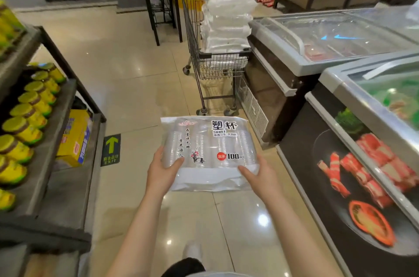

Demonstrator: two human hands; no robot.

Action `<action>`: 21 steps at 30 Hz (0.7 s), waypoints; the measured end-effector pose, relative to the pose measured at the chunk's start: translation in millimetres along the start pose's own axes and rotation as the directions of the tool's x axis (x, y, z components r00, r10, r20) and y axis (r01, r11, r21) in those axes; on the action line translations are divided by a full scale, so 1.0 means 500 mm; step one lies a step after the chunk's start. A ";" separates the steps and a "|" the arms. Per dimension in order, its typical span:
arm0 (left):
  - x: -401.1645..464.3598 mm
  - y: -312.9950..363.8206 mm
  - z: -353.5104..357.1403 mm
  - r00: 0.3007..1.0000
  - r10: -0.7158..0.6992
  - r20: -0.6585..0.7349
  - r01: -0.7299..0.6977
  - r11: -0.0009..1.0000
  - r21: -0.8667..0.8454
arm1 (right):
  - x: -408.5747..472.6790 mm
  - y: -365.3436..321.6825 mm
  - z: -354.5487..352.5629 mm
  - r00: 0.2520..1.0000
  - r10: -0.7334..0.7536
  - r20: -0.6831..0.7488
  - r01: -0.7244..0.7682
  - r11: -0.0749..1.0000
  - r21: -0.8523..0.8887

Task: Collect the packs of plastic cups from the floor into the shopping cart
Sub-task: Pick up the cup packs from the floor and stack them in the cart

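I hold a flat, crinkled clear-plastic pack of stacked transparent cups (209, 152), printed with black characters and "100 PCS", out in front of me above the glossy beige tiled floor (127, 77). My left hand (162, 171) grips its near left corner, thumb curled over the top face; my right hand (258, 175) grips the near right corner in the same way, thumb on top. The pack is off the floor, level, and well short of the grey wire shopping cart (215, 65) ahead. That cart carries a tall stack of similar soft, whitish plastic packs (226, 18) rising far above its rim. It stands just beside a glass-topped chest freezer (328, 38) on my right; a second freezer (367, 131), nearer, bears a printed picture of red sliced meat on its dark side panel. On my left, a dark tiered shelf (68, 118) holds rows of round yellow-green lidded jars (29, 113) and a yellow-and-blue carton (74, 136). A green arrow sticker (111, 148) lies on the tiles. The aisle between me and the cart is open floor.
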State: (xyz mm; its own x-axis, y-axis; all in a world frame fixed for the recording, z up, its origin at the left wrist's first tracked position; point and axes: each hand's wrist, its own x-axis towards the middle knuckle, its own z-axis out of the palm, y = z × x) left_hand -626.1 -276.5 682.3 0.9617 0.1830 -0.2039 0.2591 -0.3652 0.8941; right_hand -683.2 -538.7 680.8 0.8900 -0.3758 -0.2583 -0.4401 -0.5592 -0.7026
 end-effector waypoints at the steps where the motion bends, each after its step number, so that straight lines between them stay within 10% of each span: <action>1: 0.051 0.019 -0.008 1.000 0.009 0.002 -0.009 1.000 -0.003 | 0.033 -0.032 0.010 1.000 -0.001 -0.009 0.001 1.000 0.012; 21: 0.821 0.317 0.038 0.994 0.077 -0.083 -0.082 0.995 -0.059 | 0.785 -0.475 0.035 0.989 -0.139 -0.049 0.134 0.987 -0.086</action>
State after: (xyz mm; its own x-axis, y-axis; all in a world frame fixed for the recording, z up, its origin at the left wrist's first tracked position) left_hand -188.7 -276.8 732.6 0.9680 0.2298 -0.1010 0.1741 -0.3246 0.9297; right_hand -227.1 -540.5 734.8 0.9354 -0.3304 -0.1257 -0.3255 -0.6661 -0.6711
